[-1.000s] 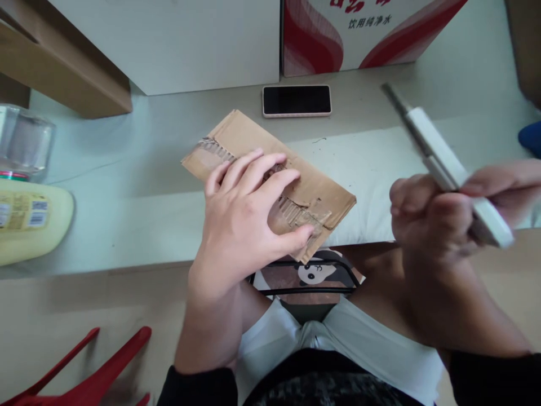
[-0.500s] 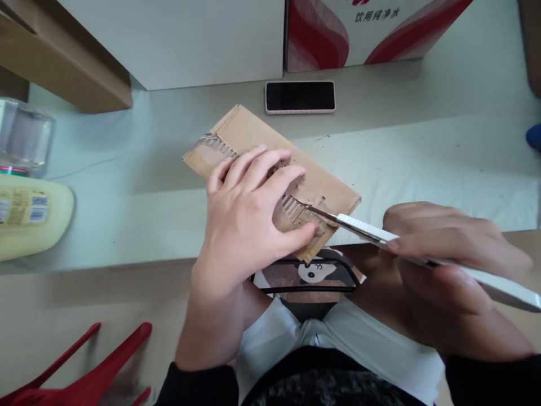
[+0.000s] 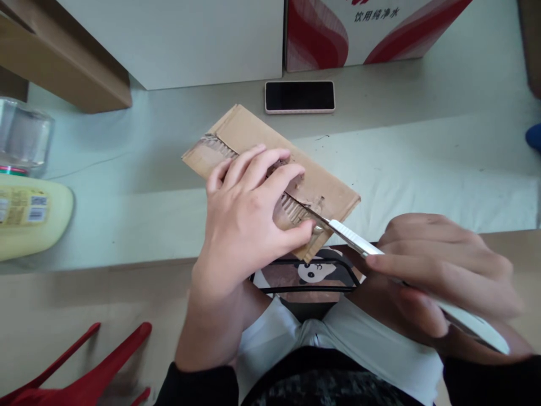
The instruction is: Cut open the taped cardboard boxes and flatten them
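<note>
The left hand (image 3: pixel 245 217) is pressed flat on a strip of cardboard (image 3: pixel 270 175), fingers spread and a bit curled, thumb stretched out toward 3 o'clock so its tip sits right by the torn patch where the corrugation shows. It isn't closed around anything — just an open palm pinning the strip to the table (image 3: pixel 127 169).

The right hand (image 3: pixel 439 270) is wrapped tight around a white knife (image 3: pixel 359 243), index finger laid along the top of the handle and the other fingers curled under. The blade points to about 10 o'clock and its tip is touching the cardboard in the ripped area, just beside the left thumb. The back end of the handle sticks out at 4 o'clock past the hand and is blurry.

The cardboard lies diagonally near the front edge of the table, long axis running from 10 to 4 o'clock, with its lower right corner hanging a little over the edge.

Around it: a phone (image 3: pixel 300 96) face up at 12 o'clock from the cardboard, well apart from it, a red and white box (image 3: pixel 372 28) behind that, and a yellow bottle (image 3: pixel 29 220) far off at 9 o'clock.
</note>
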The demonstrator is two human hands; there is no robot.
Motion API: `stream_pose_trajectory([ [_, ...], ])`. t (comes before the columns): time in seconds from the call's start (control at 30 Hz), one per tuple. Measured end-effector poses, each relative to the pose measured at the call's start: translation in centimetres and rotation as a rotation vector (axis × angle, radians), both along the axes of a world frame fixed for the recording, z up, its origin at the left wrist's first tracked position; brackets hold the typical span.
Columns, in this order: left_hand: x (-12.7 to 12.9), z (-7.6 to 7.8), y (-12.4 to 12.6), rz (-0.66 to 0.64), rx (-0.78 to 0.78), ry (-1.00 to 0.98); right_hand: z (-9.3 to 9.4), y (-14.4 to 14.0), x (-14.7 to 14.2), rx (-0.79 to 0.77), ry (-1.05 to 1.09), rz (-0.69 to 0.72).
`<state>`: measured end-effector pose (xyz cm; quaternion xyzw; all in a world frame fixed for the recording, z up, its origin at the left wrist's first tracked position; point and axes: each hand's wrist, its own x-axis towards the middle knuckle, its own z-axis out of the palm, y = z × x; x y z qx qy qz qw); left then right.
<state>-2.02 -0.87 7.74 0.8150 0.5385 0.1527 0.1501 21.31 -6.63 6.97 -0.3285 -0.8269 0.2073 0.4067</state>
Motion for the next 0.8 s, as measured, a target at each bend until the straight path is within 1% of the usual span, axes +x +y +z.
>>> stream_pose_trajectory([
  [0.07, 0.0, 0.0, 0.0, -0.009, 0.003, -0.005, 0.0, -0.2, 0.0, 0.016, -0.057, -0.021],
  [0.1, 0.0, 0.0, 0.0, -0.012, 0.002, -0.007, -0.1, -0.1, 0.1, 0.048, -0.075, -0.01],
  [0.2, -0.1, 0.0, 0.0, -0.006, -0.006, -0.006, -0.4, 0.2, 0.3, 0.2, -0.079, 0.075],
  [0.23, -0.1, 0.0, 0.0, -0.004, -0.007, -0.005, -0.4, 0.3, 0.3, 0.217, -0.085, 0.087],
  [0.27, -0.1, 0.0, 0.0, -0.003, -0.007, -0.006, -0.4, 0.3, 0.4, 0.201, -0.102, 0.082],
  [0.33, -0.1, -0.1, 0.0, -0.005, -0.006, -0.014, -0.3, 0.3, 0.5, 0.094, -0.18, 0.058],
  [0.37, -0.1, -0.1, 0.0, -0.007, -0.008, -0.018, -0.4, 0.3, 0.5, 0.075, -0.198, 0.058],
  [0.4, -0.1, -0.1, 0.0, -0.007, -0.011, -0.022, -0.4, 0.3, 0.5, 0.1, -0.19, 0.069],
  [0.47, -0.1, 0.0, 0.0, -0.004, -0.015, -0.024, -0.6, 0.4, 0.5, 0.23, -0.114, 0.095],
  [0.5, -0.1, 0.0, 0.0, -0.003, -0.015, -0.024, -0.7, 0.4, 0.6, 0.25, -0.101, 0.093],
  [0.53, -0.1, 0.0, 0.0, -0.004, -0.015, -0.022, -0.6, 0.4, 0.6, 0.235, -0.106, 0.085],
  [0.63, -0.2, -0.1, 0.0, -0.01, -0.015, -0.014, 0.1, -0.1, 0.7, 0.061, -0.189, 0.031],
  [0.67, -0.2, -0.1, 0.0, -0.012, -0.013, -0.012, 0.4, -0.3, 0.7, 0.026, -0.189, 0.004],
  [0.8, -0.2, -0.2, 0.0, -0.01, 0.002, -0.013, 0.9, -0.9, -0.1, -0.017, -0.101, -0.117],
])
